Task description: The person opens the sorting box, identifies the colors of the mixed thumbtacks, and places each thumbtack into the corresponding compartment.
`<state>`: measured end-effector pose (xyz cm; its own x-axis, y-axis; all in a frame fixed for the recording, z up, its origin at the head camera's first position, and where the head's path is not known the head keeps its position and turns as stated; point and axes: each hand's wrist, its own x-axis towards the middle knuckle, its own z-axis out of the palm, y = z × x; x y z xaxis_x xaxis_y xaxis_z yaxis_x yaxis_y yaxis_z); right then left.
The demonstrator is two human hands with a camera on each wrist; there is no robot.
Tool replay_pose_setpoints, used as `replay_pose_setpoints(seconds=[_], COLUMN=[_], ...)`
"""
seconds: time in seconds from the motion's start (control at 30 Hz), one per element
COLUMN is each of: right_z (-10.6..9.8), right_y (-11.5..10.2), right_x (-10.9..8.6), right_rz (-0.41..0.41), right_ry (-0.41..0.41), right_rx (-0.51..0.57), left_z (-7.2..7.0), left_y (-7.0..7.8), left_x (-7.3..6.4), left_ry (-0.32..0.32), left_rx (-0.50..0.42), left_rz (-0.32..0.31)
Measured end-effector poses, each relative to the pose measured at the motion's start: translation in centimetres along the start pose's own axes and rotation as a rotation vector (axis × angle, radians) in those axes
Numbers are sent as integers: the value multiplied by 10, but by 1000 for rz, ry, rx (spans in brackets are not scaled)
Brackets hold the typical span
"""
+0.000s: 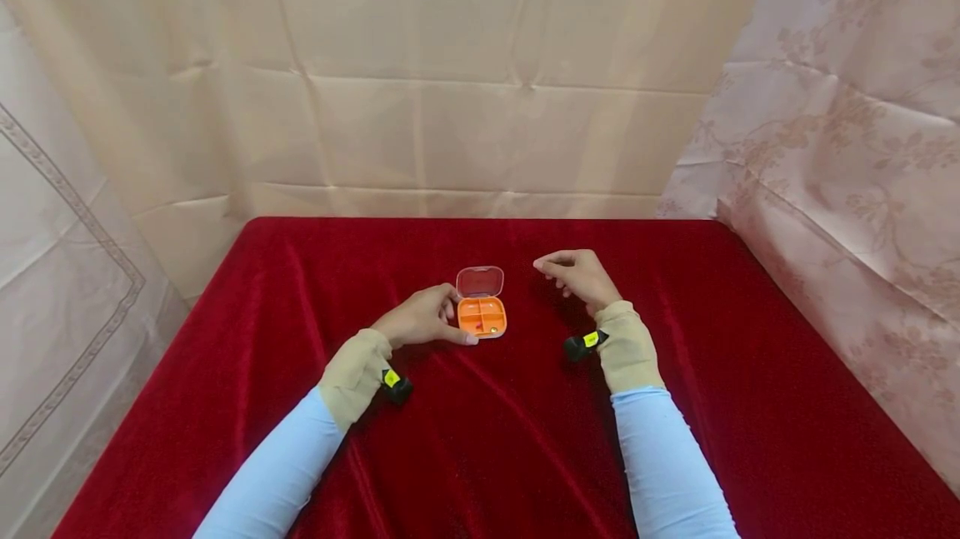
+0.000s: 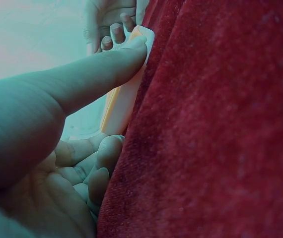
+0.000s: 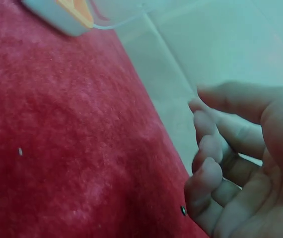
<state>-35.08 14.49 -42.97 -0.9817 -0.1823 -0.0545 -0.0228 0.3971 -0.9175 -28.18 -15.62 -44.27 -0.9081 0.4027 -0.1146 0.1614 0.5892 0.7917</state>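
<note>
My left hand (image 1: 423, 318) grips a small orange pill box (image 1: 467, 324) from its left side. In the left wrist view, its thumb (image 2: 102, 69) lies along the near edge, with fingers at the other end. The box's clear lid (image 1: 480, 281) stands raised at the back. Its orange tray has several compartments; a small red piece (image 1: 478, 325) and a small yellow-green piece (image 1: 493, 330) lie in the front ones. To the right of the box, apart from it, is my right hand (image 1: 585, 276), fingers curled, thumb and forefinger tips together. Nothing shows between those tips.
A red velvet cloth (image 1: 480, 439) with soft folds covers the table. In the right wrist view, a tiny dark piece (image 3: 183, 210) lies by the curled fingers, and a pale speck (image 3: 20, 151) is farther left. Beige curtain (image 1: 450, 106) hangs behind the table.
</note>
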Motion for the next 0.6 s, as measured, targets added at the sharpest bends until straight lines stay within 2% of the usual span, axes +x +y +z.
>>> replay_pose_setpoints(seconds=[0.4, 0.6], right_z=[-24, -29], right_y=[15, 18], right_x=[-1, -3], right_rz=[74, 89], right_ry=[181, 219], right_rx=[147, 179], left_z=[0, 0], left_y=[0, 0], left_x=[-1, 0], left_ry=[1, 2], left_rx=[-3, -3], left_rz=[-5, 1])
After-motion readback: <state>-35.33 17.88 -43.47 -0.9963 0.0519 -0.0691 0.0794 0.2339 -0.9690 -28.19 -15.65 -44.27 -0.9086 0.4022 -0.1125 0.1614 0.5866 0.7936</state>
